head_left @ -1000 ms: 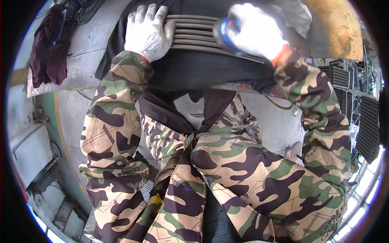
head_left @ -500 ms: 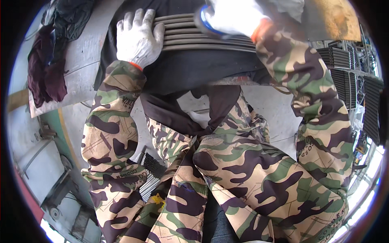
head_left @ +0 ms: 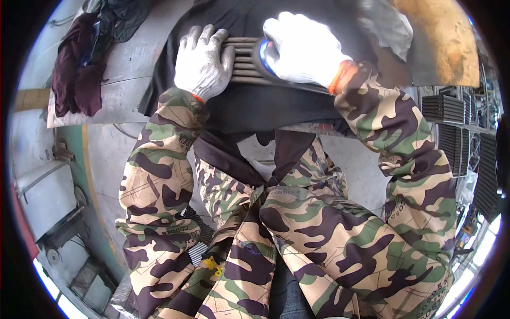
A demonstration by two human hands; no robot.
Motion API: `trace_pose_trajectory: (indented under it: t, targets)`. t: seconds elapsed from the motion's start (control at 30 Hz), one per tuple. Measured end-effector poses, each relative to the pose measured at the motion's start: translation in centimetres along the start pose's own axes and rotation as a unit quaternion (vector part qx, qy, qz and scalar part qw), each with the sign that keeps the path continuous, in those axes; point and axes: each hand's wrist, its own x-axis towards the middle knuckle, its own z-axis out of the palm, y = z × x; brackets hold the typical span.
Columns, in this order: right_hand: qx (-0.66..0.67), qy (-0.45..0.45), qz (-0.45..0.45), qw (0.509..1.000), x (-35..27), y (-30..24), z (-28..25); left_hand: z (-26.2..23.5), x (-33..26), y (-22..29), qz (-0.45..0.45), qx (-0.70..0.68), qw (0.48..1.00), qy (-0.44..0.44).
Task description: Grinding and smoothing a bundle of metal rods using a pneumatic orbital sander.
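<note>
A row of several slim grey metal bars (head_left: pixel 244 59) lies side by side on a black cloth (head_left: pixel 255 106) over the table. My left hand (head_left: pixel 203 63), in a white knit glove, rests flat across their left ends, fingers stretched out. Close to its right, my right hand (head_left: pixel 305 45), gloved in white with an orange cuff, grips a round-edged dark pad with a blue rim (head_left: pixel 264 57) against the bars. Motion blurs the pad, so its exact kind is unclear. The right hand and forearm hide the bars' right part.
Dark red and dark grey clothes (head_left: pixel 79 69) lie on the table at the left. A whitish crumpled sheet (head_left: pixel 390 32) and a rust-stained yellowish board (head_left: pixel 446 42) are at the far right. Stacks of dark slotted metal parts (head_left: pixel 443 109) stand on a rack beside my right arm.
The pad in my right hand has moved left along the bars, closer to my left hand. My left hand stays on the bars. The whole view has shifted slightly.
</note>
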Motion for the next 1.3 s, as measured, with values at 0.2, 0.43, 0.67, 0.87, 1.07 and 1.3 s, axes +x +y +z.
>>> trace_pose_trajectory:
  t: [0.2,0.43,0.67,0.87,1.07,1.3]
  targets:
    - [-0.004,-0.062,0.059,0.996,2.4,-0.2,-1.0,1.8,0.2,-0.3,-0.034,0.021,0.999,0.026]
    - [0.004,-0.064,0.051,0.997,3.4,-0.4,-0.4,0.9,1.3,-3.1,0.044,-0.036,0.996,-0.072]
    - [0.046,-0.058,0.04,0.996,4.6,-1.4,-2.0,0.6,1.3,-2.7,0.026,0.043,0.998,0.023]
    - [0.034,-0.049,0.046,0.997,4.4,-1.2,-2.3,-0.2,0.1,-1.1,0.016,0.027,0.999,0.006]
    - [0.019,0.004,0.034,0.999,4.1,-0.3,-2.0,0.2,1.8,-1.8,0.046,0.016,0.998,0.047]
    - [-0.044,0.055,0.039,0.997,0.5,3.4,-2.7,0.8,3.3,-1.7,0.041,0.091,0.995,0.02]
